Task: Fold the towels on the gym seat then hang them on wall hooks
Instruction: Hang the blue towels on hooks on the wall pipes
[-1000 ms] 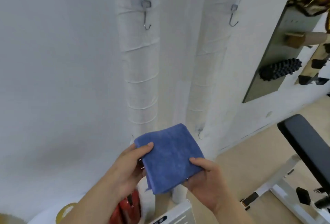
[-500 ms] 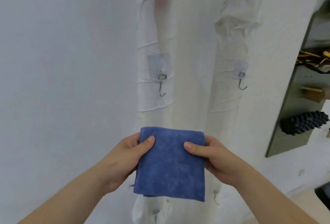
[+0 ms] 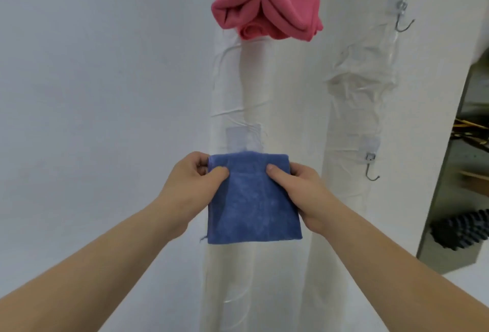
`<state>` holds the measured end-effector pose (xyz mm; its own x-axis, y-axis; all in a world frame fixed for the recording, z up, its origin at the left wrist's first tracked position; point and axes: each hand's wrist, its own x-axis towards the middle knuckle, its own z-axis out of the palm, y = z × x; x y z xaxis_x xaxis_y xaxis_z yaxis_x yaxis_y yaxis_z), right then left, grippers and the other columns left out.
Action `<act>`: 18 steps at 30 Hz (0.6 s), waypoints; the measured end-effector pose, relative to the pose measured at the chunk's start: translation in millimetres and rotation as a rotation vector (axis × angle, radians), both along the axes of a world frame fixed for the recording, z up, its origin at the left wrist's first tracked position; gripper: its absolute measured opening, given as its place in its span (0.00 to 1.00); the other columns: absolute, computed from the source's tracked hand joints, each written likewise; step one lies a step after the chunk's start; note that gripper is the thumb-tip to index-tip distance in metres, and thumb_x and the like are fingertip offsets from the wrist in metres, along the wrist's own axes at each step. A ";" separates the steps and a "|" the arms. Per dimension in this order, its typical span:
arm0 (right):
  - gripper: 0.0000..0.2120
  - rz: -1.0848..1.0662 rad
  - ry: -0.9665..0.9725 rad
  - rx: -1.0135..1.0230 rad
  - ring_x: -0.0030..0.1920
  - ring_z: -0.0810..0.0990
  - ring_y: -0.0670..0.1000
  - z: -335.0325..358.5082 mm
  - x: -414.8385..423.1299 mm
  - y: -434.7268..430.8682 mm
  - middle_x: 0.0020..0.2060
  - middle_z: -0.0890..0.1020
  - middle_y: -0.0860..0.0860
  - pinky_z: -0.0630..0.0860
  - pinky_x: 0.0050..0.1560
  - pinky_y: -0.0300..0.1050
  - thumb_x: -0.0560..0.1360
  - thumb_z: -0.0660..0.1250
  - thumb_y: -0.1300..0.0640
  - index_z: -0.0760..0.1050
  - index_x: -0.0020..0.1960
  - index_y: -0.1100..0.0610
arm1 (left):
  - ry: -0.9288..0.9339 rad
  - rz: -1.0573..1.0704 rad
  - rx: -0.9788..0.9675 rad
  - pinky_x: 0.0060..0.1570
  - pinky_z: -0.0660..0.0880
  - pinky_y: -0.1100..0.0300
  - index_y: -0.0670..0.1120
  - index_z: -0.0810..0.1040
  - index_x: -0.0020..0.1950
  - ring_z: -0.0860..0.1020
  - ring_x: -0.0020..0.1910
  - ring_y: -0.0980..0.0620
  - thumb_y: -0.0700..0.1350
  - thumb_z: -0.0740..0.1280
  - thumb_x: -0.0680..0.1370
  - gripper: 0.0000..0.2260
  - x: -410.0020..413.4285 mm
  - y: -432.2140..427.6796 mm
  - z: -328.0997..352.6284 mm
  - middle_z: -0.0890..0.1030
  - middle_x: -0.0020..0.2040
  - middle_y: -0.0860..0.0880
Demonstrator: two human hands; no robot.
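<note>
A folded blue towel [image 3: 252, 204] hangs flat against the white wall, held up at its top edge. My left hand [image 3: 191, 181] pinches its top left corner and my right hand [image 3: 299, 186] pinches the top right part. The towel's upper edge lies just under a clear adhesive pad [image 3: 243, 138] on the left wrapped column, and the hook below that pad is hidden behind the cloth. A bunched pink towel [image 3: 267, 5] hangs higher on the same column.
Two bare metal hooks sit on the right wrapped column, an upper hook [image 3: 403, 20] and a lower hook [image 3: 371, 170]. A recessed shelf [image 3: 463, 173] at the right edge holds a black spiky roller [image 3: 460, 231] and wooden items.
Both hands raised the blue towel up the wall to the lower left hook, which it now covers. The view tilted upward, bringing the pink towel fully in.
</note>
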<state>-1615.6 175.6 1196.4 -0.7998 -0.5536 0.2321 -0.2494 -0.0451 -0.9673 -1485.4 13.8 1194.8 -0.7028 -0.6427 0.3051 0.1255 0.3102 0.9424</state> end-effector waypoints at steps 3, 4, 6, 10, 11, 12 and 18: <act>0.11 0.001 -0.134 0.066 0.41 0.87 0.53 -9.6 -4.0 -3.9 0.40 0.88 0.56 0.83 0.42 0.47 0.77 0.70 0.54 0.83 0.49 0.63 | -0.004 0.033 0.015 0.35 0.77 0.62 0.45 0.78 0.52 0.79 0.37 0.54 0.43 0.70 0.77 0.06 -3.7 5.5 -12.9 0.82 0.38 0.49; 0.10 0.007 -0.176 0.095 0.38 0.86 0.52 -11.7 -3.8 -3.7 0.37 0.87 0.55 0.81 0.40 0.46 0.77 0.70 0.55 0.83 0.46 0.62 | -0.023 0.021 0.020 0.33 0.76 0.63 0.43 0.78 0.52 0.78 0.35 0.54 0.43 0.70 0.76 0.07 -4.7 5.6 -17.0 0.81 0.37 0.48; 0.09 -0.001 -0.210 0.147 0.36 0.84 0.52 -12.3 -2.5 -5.1 0.36 0.86 0.54 0.79 0.39 0.45 0.76 0.71 0.54 0.82 0.44 0.61 | -0.065 0.014 0.028 0.30 0.75 0.64 0.42 0.78 0.52 0.77 0.34 0.53 0.43 0.70 0.76 0.08 -6.4 4.5 -19.6 0.81 0.37 0.47; 0.13 -0.285 0.278 0.172 0.43 0.80 0.44 -8.0 -1.8 -5.5 0.48 0.80 0.46 0.75 0.40 0.36 0.71 0.75 0.54 0.76 0.53 0.50 | -0.063 0.164 -0.305 0.34 0.75 0.61 0.48 0.74 0.48 0.76 0.36 0.53 0.43 0.73 0.72 0.10 -5.5 0.7 -10.8 0.79 0.41 0.50; 0.14 -0.309 0.459 0.144 0.46 0.79 0.42 -6.3 0.5 -2.8 0.50 0.79 0.44 0.73 0.42 0.33 0.70 0.75 0.56 0.76 0.53 0.46 | -0.047 0.197 -0.461 0.37 0.74 0.62 0.51 0.74 0.48 0.76 0.38 0.55 0.42 0.73 0.71 0.11 -3.1 0.8 -7.2 0.78 0.44 0.53; 0.13 -0.272 0.622 0.123 0.48 0.79 0.42 -4.7 3.5 -0.5 0.50 0.78 0.43 0.72 0.44 0.30 0.71 0.75 0.58 0.78 0.51 0.43 | -0.025 0.189 -0.616 0.39 0.73 0.63 0.53 0.75 0.48 0.76 0.42 0.56 0.42 0.73 0.71 0.11 -0.4 1.3 -3.6 0.78 0.46 0.56; 0.11 0.036 0.750 0.368 0.58 0.79 0.38 7.2 9.5 18.0 0.54 0.83 0.39 0.72 0.55 0.29 0.77 0.70 0.52 0.82 0.59 0.43 | -0.016 0.040 -0.926 0.51 0.79 0.60 0.63 0.82 0.60 0.83 0.47 0.60 0.44 0.63 0.79 0.17 12.5 3.6 -0.3 0.86 0.51 0.63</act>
